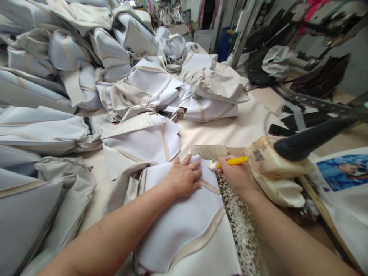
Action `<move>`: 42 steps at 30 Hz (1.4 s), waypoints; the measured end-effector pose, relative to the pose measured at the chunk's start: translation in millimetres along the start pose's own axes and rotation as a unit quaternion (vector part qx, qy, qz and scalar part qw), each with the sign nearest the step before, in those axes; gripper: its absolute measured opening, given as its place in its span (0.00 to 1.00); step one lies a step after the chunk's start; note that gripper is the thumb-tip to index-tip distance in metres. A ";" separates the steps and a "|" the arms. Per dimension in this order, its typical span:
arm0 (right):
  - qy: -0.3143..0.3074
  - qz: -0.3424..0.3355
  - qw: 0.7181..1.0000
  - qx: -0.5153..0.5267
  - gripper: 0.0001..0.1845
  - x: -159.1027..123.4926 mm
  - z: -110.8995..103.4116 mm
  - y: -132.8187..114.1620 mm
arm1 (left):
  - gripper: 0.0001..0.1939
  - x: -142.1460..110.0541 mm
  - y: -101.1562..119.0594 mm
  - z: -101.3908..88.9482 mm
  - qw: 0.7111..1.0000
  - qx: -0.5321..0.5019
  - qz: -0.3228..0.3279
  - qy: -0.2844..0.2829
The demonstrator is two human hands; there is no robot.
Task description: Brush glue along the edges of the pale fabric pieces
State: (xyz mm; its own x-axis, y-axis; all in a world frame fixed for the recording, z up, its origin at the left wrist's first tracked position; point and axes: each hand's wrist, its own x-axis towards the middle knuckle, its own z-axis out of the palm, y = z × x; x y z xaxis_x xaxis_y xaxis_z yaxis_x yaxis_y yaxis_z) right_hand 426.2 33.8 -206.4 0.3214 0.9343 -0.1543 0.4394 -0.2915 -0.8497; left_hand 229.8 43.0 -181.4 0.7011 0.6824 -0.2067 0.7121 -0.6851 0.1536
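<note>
My left hand [184,178] lies flat with its fingers spread, pressing on a white fabric panel [184,222] that has beige strips across it. In my right hand [234,176] is a brush with a yellow handle [234,161]. Its pale bristles [212,165] touch the upper right edge of the panel. Under that edge runs a board [238,218] crusted with dried, whitish glue-like stuff. My left palm and the panel's underside are hidden.
Heaps of similar white and beige sewn pieces [112,57] fill the left and back of the table. At the right stand a glue-crusted container [267,161], a black tapered horn-like part [313,140] and a sheet with a printed picture [345,168]. A person [208,15] is far back.
</note>
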 end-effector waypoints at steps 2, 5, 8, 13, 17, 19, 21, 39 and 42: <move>-0.030 0.032 0.999 -0.023 0.13 -12.7 -6.3 2.1 | 0.20 0.1 0.5 0.2 1.000 -0.007 0.001 -0.001; -0.031 0.039 0.999 -0.021 0.13 -15.3 -8.3 -0.5 | 0.21 0.3 0.5 0.2 1.000 -0.012 0.002 -0.006; 0.006 -0.009 1.000 0.005 0.14 0.0 -0.9 -3.8 | 0.21 -0.2 0.0 -0.2 1.000 -0.011 0.006 -0.008; 0.048 -0.047 0.997 -0.036 0.15 15.5 5.4 5.2 | 0.20 -1.5 -0.8 1.0 1.000 -0.012 0.008 0.000; 0.044 -0.058 0.997 -0.009 0.14 10.8 4.3 2.1 | 0.20 -0.9 -1.4 4.6 1.000 -0.016 0.013 0.009; 0.025 -0.038 0.999 -0.009 0.13 4.6 3.3 -2.4 | 0.20 -0.6 -1.6 5.9 1.000 -0.019 0.013 0.010; 0.003 -0.004 1.000 -0.025 0.12 -6.4 -0.1 -3.6 | 0.19 -0.5 -1.8 6.4 1.000 -0.021 0.011 0.008; -0.047 -0.044 0.996 -0.057 0.15 -61.0 -26.3 19.4 | 0.19 0.7 -2.5 9.8 0.999 -0.029 0.019 0.017; -0.036 -0.105 0.991 -0.079 0.15 -67.5 -28.9 29.7 | 0.19 0.6 -2.9 10.3 0.999 -0.035 0.020 0.018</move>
State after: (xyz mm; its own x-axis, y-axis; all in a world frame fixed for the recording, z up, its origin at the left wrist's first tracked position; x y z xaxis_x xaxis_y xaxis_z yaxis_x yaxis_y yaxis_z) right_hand 441.8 -43.9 -206.6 0.1518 0.9881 -0.0227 0.6182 -0.1129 -0.7778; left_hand 227.7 42.8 -191.9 0.7285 0.6649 -0.1647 0.6840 -0.6928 0.2284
